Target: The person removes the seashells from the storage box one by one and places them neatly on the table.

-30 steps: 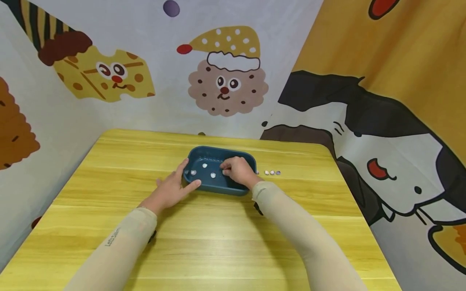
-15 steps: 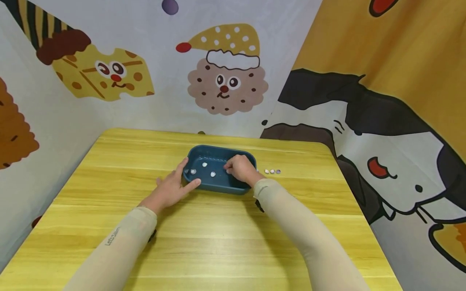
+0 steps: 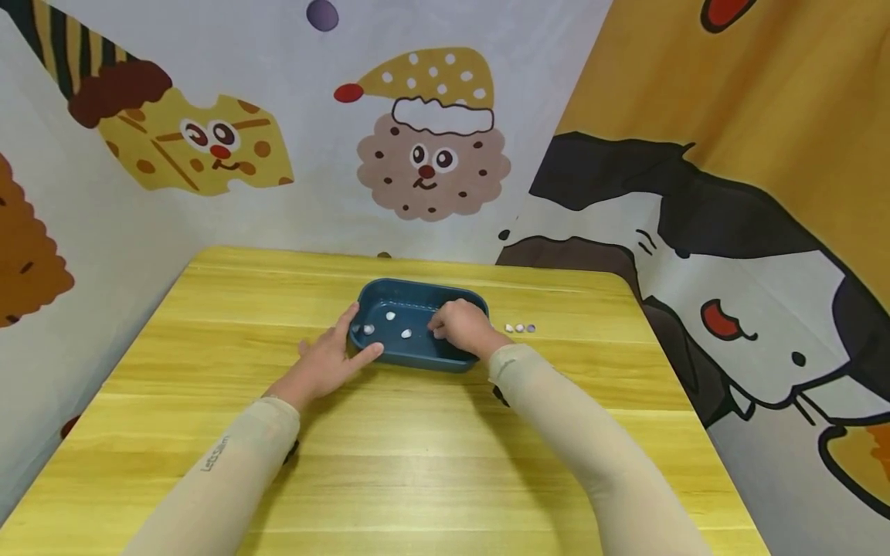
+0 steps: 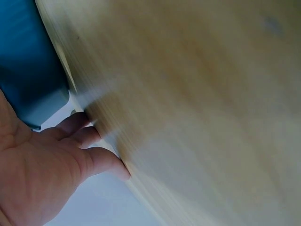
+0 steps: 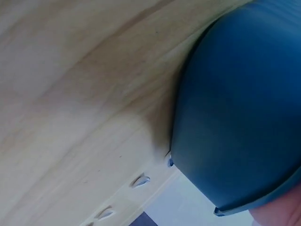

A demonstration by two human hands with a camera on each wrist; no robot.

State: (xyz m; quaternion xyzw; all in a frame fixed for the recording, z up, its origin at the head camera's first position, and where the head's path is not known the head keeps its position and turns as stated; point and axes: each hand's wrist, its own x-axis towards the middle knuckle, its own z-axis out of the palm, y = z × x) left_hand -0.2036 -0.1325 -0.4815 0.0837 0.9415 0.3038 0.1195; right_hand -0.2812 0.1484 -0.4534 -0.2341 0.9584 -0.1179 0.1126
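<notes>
A dark blue rectangular tray point(image 3: 417, 360) stands on the wooden table, with several small whitish shell-like pieces point(image 3: 406, 333) scattered in its left half. My left hand point(image 3: 323, 368) is spread at the tray's left end, index finger at the rim and thumb over the front edge. My right hand point(image 3: 462, 324) reaches over the right end into the tray, fingers bent downward and tips close together near its floor. Whether those fingertips pinch a piece I cannot tell. In the right wrist view, the tray's outer wall point(image 5: 235, 103) hides most of that hand.
Right of the tray lies a short row of similar white and lilac pieces point(image 3: 520, 328); the right wrist view shows another piece point(image 5: 170, 160) right at the tray wall. The yellow wooden table point(image 3: 389, 463) ends at a cloth wall point(image 3: 278, 224) printed with cartoons.
My right hand has shifted slightly to the right inside the tray. My left hand keeps its place at the rim, and the visible pieces lie as before.
</notes>
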